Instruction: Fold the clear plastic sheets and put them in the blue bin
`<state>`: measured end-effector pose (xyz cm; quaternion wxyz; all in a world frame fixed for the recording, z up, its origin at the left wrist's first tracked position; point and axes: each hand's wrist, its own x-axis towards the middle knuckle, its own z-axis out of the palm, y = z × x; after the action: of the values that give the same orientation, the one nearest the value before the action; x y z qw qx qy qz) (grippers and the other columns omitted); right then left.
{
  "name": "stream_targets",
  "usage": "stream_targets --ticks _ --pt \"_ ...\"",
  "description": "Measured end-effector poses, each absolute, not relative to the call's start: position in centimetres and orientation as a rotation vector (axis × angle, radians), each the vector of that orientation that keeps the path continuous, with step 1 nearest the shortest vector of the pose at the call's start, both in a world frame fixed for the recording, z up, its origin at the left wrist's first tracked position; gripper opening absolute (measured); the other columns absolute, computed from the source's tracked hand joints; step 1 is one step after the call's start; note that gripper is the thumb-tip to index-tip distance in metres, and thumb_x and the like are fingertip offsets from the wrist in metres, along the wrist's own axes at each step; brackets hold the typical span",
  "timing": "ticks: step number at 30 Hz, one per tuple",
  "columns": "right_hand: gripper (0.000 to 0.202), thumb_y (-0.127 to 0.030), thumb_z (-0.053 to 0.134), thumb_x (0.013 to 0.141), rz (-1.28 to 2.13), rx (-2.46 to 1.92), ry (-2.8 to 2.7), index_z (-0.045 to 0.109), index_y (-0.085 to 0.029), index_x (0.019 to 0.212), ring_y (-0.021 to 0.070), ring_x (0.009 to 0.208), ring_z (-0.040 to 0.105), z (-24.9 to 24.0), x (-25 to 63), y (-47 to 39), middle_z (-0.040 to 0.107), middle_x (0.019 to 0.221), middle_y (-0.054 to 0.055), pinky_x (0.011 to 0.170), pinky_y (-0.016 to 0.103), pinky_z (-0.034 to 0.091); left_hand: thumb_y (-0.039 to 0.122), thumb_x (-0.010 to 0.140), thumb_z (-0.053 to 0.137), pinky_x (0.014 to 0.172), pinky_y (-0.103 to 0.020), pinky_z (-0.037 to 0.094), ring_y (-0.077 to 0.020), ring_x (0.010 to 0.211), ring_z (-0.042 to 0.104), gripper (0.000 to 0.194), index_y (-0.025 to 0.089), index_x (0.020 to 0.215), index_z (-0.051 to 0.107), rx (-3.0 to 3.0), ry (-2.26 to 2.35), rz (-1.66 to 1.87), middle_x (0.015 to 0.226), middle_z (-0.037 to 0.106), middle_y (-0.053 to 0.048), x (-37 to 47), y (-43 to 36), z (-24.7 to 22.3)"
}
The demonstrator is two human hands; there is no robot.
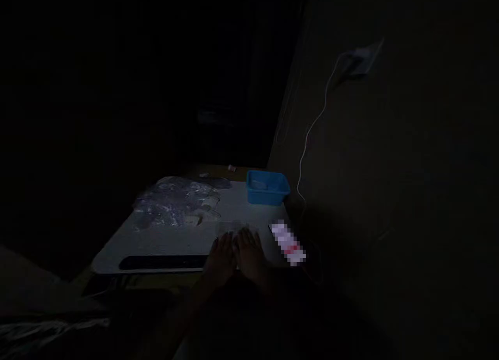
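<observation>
Side by side near the front of a white tabletop, my left hand and my right hand lie palm down, thumbs close together. Their fingers stretch forward, flat on or just above the surface. Just beyond the fingertips a thin, clear, plastic-looking sheet shows faintly; the dark hides whether the hands press on it. To the left spreads a crumpled heap of clear plastic bags. Right of my right hand rests a lit phone, its screen blurred out.
A blue plastic basket stands at the table's back right corner. A dark slot or strip runs along the front edge. From a wall socket, a white cable hangs down at the right. The room is very dark.
</observation>
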<state>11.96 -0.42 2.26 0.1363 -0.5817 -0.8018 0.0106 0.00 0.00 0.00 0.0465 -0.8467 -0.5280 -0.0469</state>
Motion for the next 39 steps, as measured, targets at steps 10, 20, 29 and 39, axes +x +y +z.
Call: stream_targets --ticks 10,20,29,39 --pt "0.039 -0.026 0.044 0.08 -0.22 -1.771 -2.007 0.056 -0.011 0.114 0.029 0.121 0.039 -1.6 17.6 -1.5 0.048 0.127 0.014 0.101 0.047 0.026 0.031 0.086 0.028 0.103 -0.042 0.023 -0.024 0.129 0.026 0.05 0.013 0.132 0.034 -2.498 -1.529 -0.373 0.139 0.031 -0.01 -0.4 0.0 -1.3" --pt "0.036 -0.021 0.033 0.084 0.03 -1.571 -1.807 0.058 -0.021 0.11 0.0201 0.093 0.059 -2.8 18.5 -0.5 0.065 0.096 0.007 0.082 0.037 0.048 0.032 0.085 0.029 0.102 -0.041 0.025 -0.0249 0.128 0.029 0.051 0.01 0.13 0.037 -2.506 -1.544 -0.332 0.138 0.034 -0.012 -0.5 -0.1 -0.9" --pt "0.036 -0.012 0.039 0.08 -0.087 -1.631 -2.014 0.057 -0.013 0.111 0.0196 0.105 0.052 -0.4 17.9 1.2 0.059 0.112 0.011 0.093 0.035 0.04 0.036 0.086 0.03 0.102 -0.042 0.025 -0.0246 0.128 0.028 0.052 0.009 0.13 0.037 -2.477 -1.497 -0.493 0.137 0.035 -0.013 -0.5 0.2 -1.9" --pt "0.034 -0.008 0.039 0.078 -0.026 -1.814 -2.4 0.062 -0.02 0.1 0.0181 0.09 0.053 2.9 18.5 4.6 0.06 0.097 0.008 0.073 0.028 0.041 0.018 0.082 0.035 0.103 -0.05 0.022 -0.0251 0.127 0.03 0.05 0.022 0.132 0.034 -2.534 -1.306 -0.693 0.139 0.034 -0.006 -1.3 -0.8 0.0"
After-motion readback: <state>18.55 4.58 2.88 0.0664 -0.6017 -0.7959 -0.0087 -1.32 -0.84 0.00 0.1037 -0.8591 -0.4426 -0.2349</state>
